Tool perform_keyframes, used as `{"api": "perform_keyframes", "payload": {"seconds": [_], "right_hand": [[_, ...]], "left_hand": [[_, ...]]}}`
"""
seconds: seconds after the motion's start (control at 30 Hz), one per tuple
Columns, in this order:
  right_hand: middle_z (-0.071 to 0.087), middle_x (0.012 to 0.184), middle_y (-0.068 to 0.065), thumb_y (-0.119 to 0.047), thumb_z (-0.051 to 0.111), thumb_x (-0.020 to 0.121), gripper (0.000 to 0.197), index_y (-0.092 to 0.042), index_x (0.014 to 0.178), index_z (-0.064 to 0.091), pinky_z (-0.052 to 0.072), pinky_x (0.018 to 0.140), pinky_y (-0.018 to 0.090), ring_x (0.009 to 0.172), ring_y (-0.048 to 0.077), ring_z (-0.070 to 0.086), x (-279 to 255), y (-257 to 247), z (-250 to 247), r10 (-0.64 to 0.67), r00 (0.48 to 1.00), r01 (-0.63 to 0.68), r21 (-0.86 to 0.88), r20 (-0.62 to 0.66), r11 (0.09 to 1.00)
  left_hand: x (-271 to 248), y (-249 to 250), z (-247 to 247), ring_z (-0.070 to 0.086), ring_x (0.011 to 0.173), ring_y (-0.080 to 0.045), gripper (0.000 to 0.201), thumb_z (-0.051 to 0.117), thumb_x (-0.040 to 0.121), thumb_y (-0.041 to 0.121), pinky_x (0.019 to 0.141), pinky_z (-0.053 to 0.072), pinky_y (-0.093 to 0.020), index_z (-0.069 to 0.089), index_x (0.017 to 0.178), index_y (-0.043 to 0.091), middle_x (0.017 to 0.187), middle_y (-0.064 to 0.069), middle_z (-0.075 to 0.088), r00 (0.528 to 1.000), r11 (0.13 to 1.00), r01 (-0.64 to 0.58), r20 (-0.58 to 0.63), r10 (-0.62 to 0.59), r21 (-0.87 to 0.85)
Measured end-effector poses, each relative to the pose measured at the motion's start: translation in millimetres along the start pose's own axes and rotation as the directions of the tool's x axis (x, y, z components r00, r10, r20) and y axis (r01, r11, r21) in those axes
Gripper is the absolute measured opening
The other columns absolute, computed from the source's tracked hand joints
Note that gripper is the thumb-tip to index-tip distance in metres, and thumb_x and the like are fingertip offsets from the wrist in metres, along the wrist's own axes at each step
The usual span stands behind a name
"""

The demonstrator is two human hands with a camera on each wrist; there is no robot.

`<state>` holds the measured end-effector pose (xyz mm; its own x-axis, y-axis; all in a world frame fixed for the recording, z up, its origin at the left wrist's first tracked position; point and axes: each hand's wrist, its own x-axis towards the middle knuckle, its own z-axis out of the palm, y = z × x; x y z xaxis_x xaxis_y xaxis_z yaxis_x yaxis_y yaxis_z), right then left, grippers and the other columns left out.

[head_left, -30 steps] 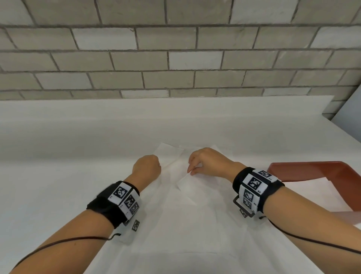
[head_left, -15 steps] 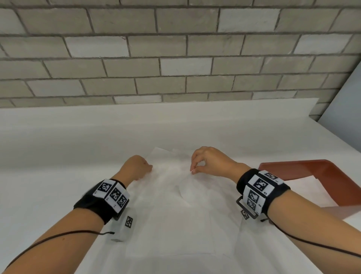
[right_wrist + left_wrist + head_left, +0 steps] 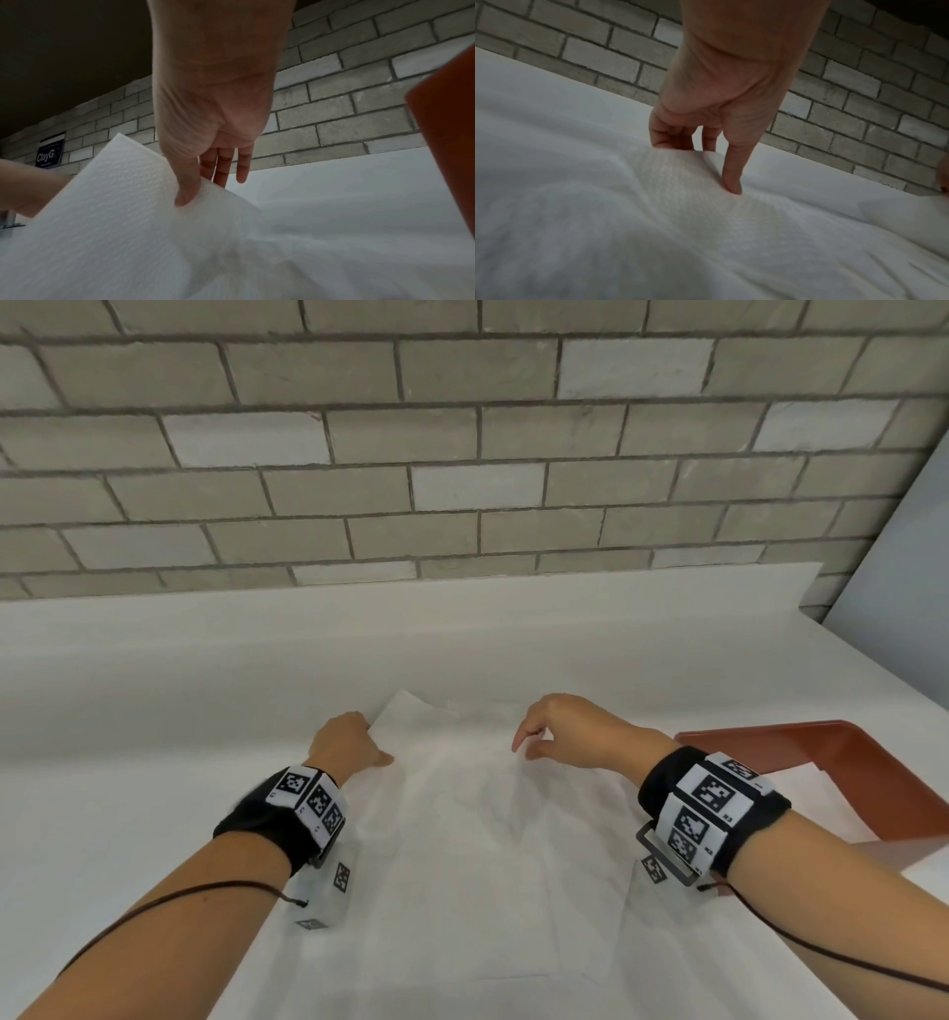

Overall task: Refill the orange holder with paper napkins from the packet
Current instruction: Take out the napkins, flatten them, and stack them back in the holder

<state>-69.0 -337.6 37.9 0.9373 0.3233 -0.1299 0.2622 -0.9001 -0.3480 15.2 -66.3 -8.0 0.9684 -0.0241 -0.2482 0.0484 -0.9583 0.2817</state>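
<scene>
Two hands work the far edge of one white paper napkin spread on the white tabletop in front of you. Your left hand sits at the napkin's far left corner, wrist bent down: the left wrist view shows the thumb pressing into the embossed sheet while the other fingers curl behind the raised edge, so the hand is pinching the napkin. Your right hand is at the far edge further right, palm down, wrist arched; the right wrist view shows its thumb on the near face of a lifted fold and the remaining fingers hanging fairly straight behind it, so this hand also grips the sheet, between thumb and fingers. From the head view alone that grip cannot be confirmed; the fingertips look barely above the paper. The orange holder stands at the right of the tabletop, just beside your right forearm, and appears in the right wrist view only as an orange slab at the frame edge. Both wrists carry black bands with black-and-white square markers. Only the right wrist view shows a dark blue sign on the brick wall, reading "ClayG" with the rest unclear. No packet identifiable in any view.
</scene>
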Motion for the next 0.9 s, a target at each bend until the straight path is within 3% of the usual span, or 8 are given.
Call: {"api": "perform_keyframes", "payload": {"seconds": [0.2,0.3,0.37,0.47,0.57,0.67,0.73,0.9], "right_hand": [[0.059,0.112,-0.002,-0.007,0.06,0.086,0.025,-0.025,0.101,0.07,0.043,0.093,0.027,0.107,0.016,0.053,-5,9,2,0.061,0.997,-0.062,-0.024,-0.045,0.998],[0.063,0.104,0.001,-0.021,0.063,0.087,0.013,-0.021,0.097,0.071,0.045,0.092,0.033,0.105,0.019,0.053,-4,10,3,0.067,0.994,-0.071,-0.041,-0.085,0.997],[0.065,0.1,0.001,-0.029,0.064,0.087,0.017,-0.017,0.097,0.072,0.043,0.092,0.035,0.105,0.018,0.05,-5,8,0,0.043,0.992,-0.046,-0.026,-0.119,0.999],[0.066,0.103,-0.001,-0.031,0.065,0.087,0.02,-0.017,0.1,0.07,0.041,0.094,0.029,0.105,0.015,0.051,-13,4,-11,0.009,0.969,0.013,0.089,-0.247,0.996],[0.069,0.092,-0.005,-0.027,0.065,0.087,0.01,-0.019,0.089,0.07,0.045,0.087,0.027,0.092,0.011,0.06,-22,0,-29,0.046,0.934,0.056,0.273,-0.353,0.96],[0.07,0.087,-0.007,-0.02,0.069,0.085,0.006,-0.016,0.086,0.073,0.045,0.078,0.014,0.079,-0.004,0.06,-37,-1,-49,0.098,0.903,0.088,0.405,-0.417,0.91],[0.07,0.086,-0.01,-0.018,0.072,0.082,0.005,-0.019,0.086,0.075,0.043,0.072,0.004,0.072,-0.011,0.058,-53,1,-65,0.142,0.881,0.084,0.444,-0.451,0.892],[0.069,0.086,-0.017,-0.014,0.068,0.085,0.013,-0.024,0.091,0.073,0.042,0.071,-0.003,0.074,-0.02,0.059,-114,35,-107,0.226,0.799,0.047,0.432,-0.558,0.901]], "left_hand": [[-4,2,-3,0.057,0.107,-0.03,0.035,0.063,0.086,0.024,0.082,0.043,-0.031,0.057,0.115,0.004,0.118,-0.013,0.059,0.996,0.986,-0.049,-0.083,0.036,-0.161],[-6,1,-8,0.059,0.104,-0.032,0.035,0.066,0.085,0.021,0.083,0.047,-0.032,0.061,0.111,-0.001,0.115,-0.016,0.062,0.999,0.98,-0.035,0.001,0.036,-0.194],[-8,0,-12,0.061,0.099,-0.031,0.031,0.065,0.085,0.019,0.08,0.047,-0.031,0.064,0.108,-0.002,0.111,-0.017,0.064,0.999,0.977,-0.044,0.02,0.049,-0.207],[-14,3,-23,0.057,0.086,-0.026,0.025,0.059,0.089,0.019,0.073,0.043,-0.029,0.063,0.107,0.002,0.107,-0.014,0.064,0.996,0.97,-0.078,-0.051,0.068,-0.229],[-21,9,-37,0.056,0.081,-0.025,0.021,0.057,0.09,0.019,0.071,0.043,-0.029,0.062,0.102,0.003,0.1,-0.013,0.064,0.984,0.952,-0.132,-0.154,0.092,-0.276],[-31,22,-52,0.054,0.077,-0.024,0.017,0.058,0.09,0.018,0.068,0.04,-0.027,0.062,0.099,0.004,0.091,-0.01,0.061,0.962,0.92,-0.199,-0.246,0.118,-0.339],[-39,35,-62,0.054,0.077,-0.024,0.014,0.059,0.091,0.018,0.061,0.039,-0.027,0.062,0.098,0.006,0.089,-0.007,0.059,0.946,0.889,-0.25,-0.293,0.14,-0.385],[-58,77,-73,0.056,0.067,-0.014,0.009,0.061,0.089,0.021,0.054,0.041,-0.022,0.061,0.094,0.013,0.083,-0.002,0.062,0.931,0.787,-0.338,-0.307,0.199,-0.517]]}}
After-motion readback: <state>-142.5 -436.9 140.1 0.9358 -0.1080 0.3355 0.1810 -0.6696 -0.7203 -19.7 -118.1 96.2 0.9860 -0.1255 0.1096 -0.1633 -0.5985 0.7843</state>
